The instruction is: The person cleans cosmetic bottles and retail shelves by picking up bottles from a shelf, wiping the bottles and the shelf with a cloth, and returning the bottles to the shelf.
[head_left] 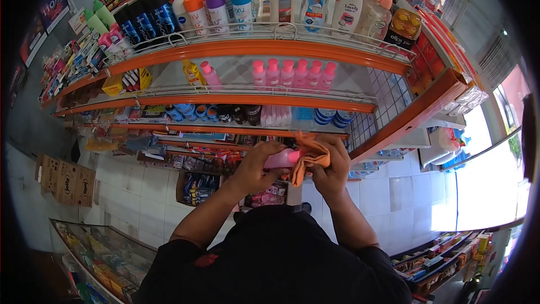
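My left hand (252, 168) is wrapped round a small pink bottle (279, 159), which lies tilted sideways with its cap end toward the right. An orange cloth (311, 160) is bunched in my right hand (333, 164), and it touches the bottle's cap end, covering part of it. Both hands are close together in front of my chest, just below the shelf edges. On the middle shelf stands a row of several similar pink bottles (288, 73), upright with pink caps. Another pink bottle (210, 75) leans beside a yellow bottle (193, 73) further left.
An orange-edged shelf rack (236, 50) spans the space ahead, with spray cans and lotion bottles on top. Cardboard boxes (67, 181) sit on the tiled floor at left. An open box of packets (198, 187) lies below my left hand. A glass display case (101, 253) stands behind left.
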{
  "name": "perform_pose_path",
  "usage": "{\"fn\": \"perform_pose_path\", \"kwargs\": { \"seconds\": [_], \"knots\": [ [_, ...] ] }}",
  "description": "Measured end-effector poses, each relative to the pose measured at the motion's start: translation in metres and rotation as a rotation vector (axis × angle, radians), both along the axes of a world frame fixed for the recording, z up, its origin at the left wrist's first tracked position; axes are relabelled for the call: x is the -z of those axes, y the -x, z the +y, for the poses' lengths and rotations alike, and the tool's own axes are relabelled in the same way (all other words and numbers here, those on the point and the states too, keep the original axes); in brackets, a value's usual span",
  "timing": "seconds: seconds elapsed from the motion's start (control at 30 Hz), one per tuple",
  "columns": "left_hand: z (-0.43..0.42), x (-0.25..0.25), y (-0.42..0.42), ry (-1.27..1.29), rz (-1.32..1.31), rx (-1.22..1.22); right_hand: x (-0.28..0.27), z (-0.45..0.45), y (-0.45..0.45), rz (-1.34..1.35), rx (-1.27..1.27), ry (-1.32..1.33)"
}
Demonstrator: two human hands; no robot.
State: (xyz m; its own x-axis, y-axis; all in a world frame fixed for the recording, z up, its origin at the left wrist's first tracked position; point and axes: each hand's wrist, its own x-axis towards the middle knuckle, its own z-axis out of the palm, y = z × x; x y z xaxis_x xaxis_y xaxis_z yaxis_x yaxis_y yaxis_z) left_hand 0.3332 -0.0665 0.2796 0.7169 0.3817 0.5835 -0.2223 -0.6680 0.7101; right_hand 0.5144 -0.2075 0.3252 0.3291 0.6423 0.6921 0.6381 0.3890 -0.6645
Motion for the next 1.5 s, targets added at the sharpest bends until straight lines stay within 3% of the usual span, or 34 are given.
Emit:
{"fn": "perform_pose_path", "kwargs": {
  "seconds": [0.13, 0.23, 0.33, 0.5, 0.63, 0.7, 0.93, 1.03, 1.23, 1.3, 1.5],
  "knots": [
    [-0.008, -0.007, 0.003, 0.04, 0.032, -0.037, -0.005, 0.002, 0.011, -0.07, -0.019, -0.027],
    [-0.017, -0.024, 0.005, 0.302, 0.118, 0.08, 0.003, 0.004, 0.015, -0.079, 0.026, -0.09],
    [-0.023, -0.011, 0.0, 0.565, 0.064, 0.186, -0.004, 0.001, 0.02, -0.109, 0.084, -0.136],
    [-0.029, -0.008, 0.0, 0.716, 0.049, 0.254, -0.002, -0.002, 0.017, -0.308, 0.157, -0.244],
    [-0.021, -0.002, 0.009, 0.855, 0.11, 0.32, -0.003, 0.005, 0.021, -0.118, 0.06, -0.157],
    [-0.023, -0.007, 0.006, 0.801, 0.071, 0.269, 0.001, 0.008, 0.022, -0.032, 0.022, -0.129],
    [-0.031, -0.013, 0.001, 1.023, -0.002, 0.195, 0.002, 0.002, 0.013, -0.087, 0.078, -0.197],
    [-0.005, -0.005, -0.004, 0.916, -0.143, -0.091, 0.014, -0.003, 0.009, 0.04, 0.074, -0.129],
    [0.085, -0.032, 0.008, 0.554, -0.217, -0.309, 0.038, -0.028, 0.002, 0.275, 0.157, 0.107],
    [0.105, -0.041, 0.009, 0.507, -0.252, -0.277, 0.047, -0.033, -0.002, 0.312, 0.181, 0.14],
    [0.139, -0.051, -0.002, 0.31, -0.173, -0.432, 0.059, -0.044, -0.009, 0.18, 0.211, 0.154]
  ]
}}
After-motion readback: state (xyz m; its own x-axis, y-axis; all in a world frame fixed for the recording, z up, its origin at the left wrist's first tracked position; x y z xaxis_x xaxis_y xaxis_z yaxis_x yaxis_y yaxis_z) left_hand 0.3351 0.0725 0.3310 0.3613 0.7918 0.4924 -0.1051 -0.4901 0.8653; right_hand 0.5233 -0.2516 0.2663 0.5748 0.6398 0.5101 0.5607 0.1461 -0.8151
